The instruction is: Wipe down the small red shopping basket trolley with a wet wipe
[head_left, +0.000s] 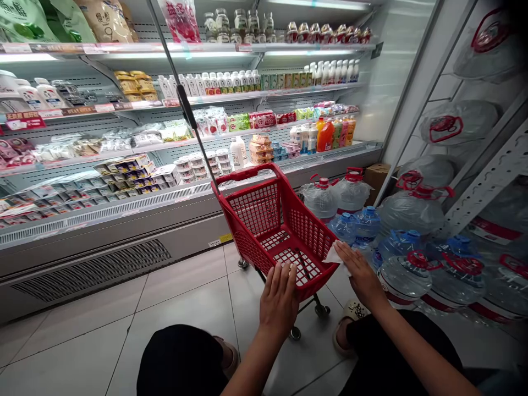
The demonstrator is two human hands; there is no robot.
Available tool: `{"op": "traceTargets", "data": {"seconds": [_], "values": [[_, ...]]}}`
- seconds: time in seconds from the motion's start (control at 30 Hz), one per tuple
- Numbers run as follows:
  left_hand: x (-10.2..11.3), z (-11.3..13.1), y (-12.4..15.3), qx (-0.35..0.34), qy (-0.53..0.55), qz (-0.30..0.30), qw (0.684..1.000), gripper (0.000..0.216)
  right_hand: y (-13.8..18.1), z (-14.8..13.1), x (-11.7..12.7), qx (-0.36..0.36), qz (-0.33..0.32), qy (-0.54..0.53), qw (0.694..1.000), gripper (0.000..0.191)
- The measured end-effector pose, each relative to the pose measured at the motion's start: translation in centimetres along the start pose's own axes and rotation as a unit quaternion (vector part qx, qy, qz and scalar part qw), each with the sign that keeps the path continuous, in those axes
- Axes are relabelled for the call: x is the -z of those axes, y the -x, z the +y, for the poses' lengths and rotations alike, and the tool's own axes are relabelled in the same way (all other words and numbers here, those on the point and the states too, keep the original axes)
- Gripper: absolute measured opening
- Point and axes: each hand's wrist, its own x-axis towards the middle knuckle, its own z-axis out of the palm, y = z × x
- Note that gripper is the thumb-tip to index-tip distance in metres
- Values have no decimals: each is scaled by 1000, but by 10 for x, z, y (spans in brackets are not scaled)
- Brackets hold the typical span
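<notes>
A red plastic shopping trolley [307,234] with a lattice basket stands on wheels in front of me. At its near left corner, my left hand [279,300] rests with fingers stretched out and close together, holding nothing that I can see. My right hand [362,275] presses a white tissue [333,256] against the near right corner of the rim. Its fingertips lie over the tissue; the thumb is hidden. Inside, the basket shows a dark strip-like piece on its floor. A thin grey pole [185,104] with a black sleeve rises from the trolley's far left side.
Behind the trolley runs an open refrigerated shelf [190,198] with dairy cups, bottles and pouches. Large water bottles [404,278] with red or blue caps crowd the floor and rack at right. My knees [177,363] flank the trolley's near side on the tiled floor [177,308].
</notes>
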Motion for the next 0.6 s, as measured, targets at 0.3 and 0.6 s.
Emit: {"op": "traceTargets", "data": {"seconds": [0.3,0.6], "values": [[-1,16,-12,-21,38,-30,999,87,27,-105,-12,66,-6,-41,997,89],[9,-53,-29,26,7,-19,999,95,15,-63,2,24,-27,-37,999,86]]}}
